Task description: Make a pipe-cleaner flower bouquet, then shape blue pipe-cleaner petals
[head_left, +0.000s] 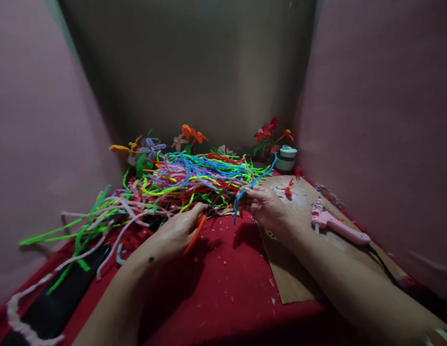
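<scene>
We work on a red cloth [223, 283] hemmed in by pink walls [381, 120], a heap of pipe cleaners [180, 180] piled at the back. Our left hand [176, 230] grips orange-handled scissors [196, 233]; our right hand [268, 206], over the cardboard sheet [298, 283], pinches a blue pipe cleaner [252, 185] near the pink glue gun [334, 226].

A pink plastic glue gun [338, 227] lies on a brown cardboard sheet [298, 278] over the red cloth-covered surface [223, 288]. Behind stand colourful pipe-cleaner flowers [194, 135] and a pale green round jar [286, 158].
</scene>
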Demonstrator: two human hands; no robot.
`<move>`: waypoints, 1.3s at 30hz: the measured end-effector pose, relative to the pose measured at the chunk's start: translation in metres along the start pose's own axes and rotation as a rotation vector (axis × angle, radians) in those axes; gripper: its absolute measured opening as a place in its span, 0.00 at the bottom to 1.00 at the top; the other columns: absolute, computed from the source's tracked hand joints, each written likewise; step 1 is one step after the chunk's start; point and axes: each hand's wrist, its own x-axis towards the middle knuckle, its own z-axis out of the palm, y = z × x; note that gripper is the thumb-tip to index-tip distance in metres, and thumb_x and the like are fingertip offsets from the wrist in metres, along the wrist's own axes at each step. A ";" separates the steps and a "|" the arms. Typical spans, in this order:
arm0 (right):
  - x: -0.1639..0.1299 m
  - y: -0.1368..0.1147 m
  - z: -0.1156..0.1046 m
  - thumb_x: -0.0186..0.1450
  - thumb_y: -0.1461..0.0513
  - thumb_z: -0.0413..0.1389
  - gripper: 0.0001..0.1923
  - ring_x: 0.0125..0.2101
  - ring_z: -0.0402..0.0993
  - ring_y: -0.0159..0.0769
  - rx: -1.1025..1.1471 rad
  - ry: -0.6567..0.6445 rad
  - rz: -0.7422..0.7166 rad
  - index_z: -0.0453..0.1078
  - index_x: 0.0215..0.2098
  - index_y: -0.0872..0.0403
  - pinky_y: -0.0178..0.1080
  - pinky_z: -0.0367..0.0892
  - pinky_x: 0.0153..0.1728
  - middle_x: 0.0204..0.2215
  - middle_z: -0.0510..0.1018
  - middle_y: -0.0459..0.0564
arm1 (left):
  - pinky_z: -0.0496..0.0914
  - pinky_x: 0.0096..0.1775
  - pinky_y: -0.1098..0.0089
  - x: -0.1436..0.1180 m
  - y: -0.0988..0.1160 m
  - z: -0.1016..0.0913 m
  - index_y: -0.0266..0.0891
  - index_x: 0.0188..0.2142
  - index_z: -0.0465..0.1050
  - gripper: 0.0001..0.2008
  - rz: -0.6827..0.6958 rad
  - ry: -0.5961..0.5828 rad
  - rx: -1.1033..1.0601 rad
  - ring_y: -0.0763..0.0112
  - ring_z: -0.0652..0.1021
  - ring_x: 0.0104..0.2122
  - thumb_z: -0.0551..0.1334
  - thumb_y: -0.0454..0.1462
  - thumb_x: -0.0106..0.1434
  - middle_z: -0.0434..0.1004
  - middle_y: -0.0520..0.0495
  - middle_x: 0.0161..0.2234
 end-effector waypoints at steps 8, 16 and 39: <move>-0.001 0.002 0.004 0.52 0.65 0.62 0.07 0.22 0.71 0.30 -0.007 0.054 -0.042 0.68 0.26 0.57 0.35 0.70 0.24 0.22 0.74 0.45 | 0.67 0.39 0.68 0.000 0.000 0.011 0.43 0.47 0.62 0.14 0.081 0.021 -0.002 0.65 0.76 0.37 0.45 0.40 0.64 0.75 0.44 0.39; -0.002 0.004 0.009 0.53 0.68 0.60 0.05 0.26 0.73 0.31 0.033 0.126 -0.085 0.67 0.24 0.58 0.38 0.74 0.30 0.23 0.73 0.47 | 0.68 0.39 0.67 0.000 0.003 0.012 0.43 0.46 0.62 0.14 0.079 0.029 0.052 0.64 0.76 0.39 0.45 0.39 0.64 0.75 0.43 0.41; -0.004 0.004 0.009 0.54 0.67 0.60 0.05 0.22 0.73 0.30 -0.031 0.102 -0.042 0.66 0.25 0.57 0.38 0.75 0.31 0.20 0.72 0.44 | 0.68 0.42 0.66 0.003 0.005 0.019 0.41 0.47 0.62 0.14 0.048 0.073 0.265 0.64 0.73 0.42 0.47 0.33 0.63 0.73 0.41 0.41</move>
